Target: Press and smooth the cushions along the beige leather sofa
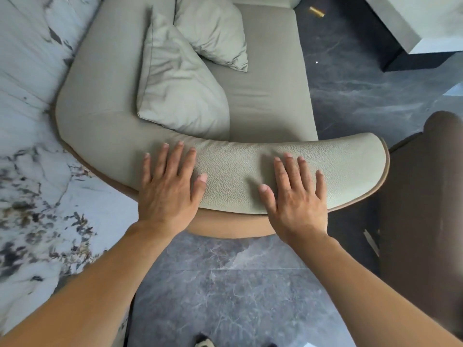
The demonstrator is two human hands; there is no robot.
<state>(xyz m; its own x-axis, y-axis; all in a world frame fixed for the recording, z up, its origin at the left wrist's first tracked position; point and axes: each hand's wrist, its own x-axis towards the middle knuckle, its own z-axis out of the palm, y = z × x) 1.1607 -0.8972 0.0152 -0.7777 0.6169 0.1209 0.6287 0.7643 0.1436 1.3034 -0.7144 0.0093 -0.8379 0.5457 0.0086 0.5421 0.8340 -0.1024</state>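
The beige leather sofa (265, 101) stretches away from me, and its padded, grained armrest (350, 161) curves across the near end. My left hand (167, 189) lies flat on the armrest's left part, fingers spread. My right hand (295, 196) lies flat on its right part, fingers spread too. Neither hand holds anything. Two loose, wrinkled beige cushions lean against the backrest: a near cushion (180, 83) and a far cushion (215, 33) partly behind it.
A white marble wall (27, 121) with dark veins runs along the left behind the sofa. Grey marble floor (225, 291) lies under me. A dark brown chair (426, 196) stands close on the right. A pale table (426, 23) stands at the far right.
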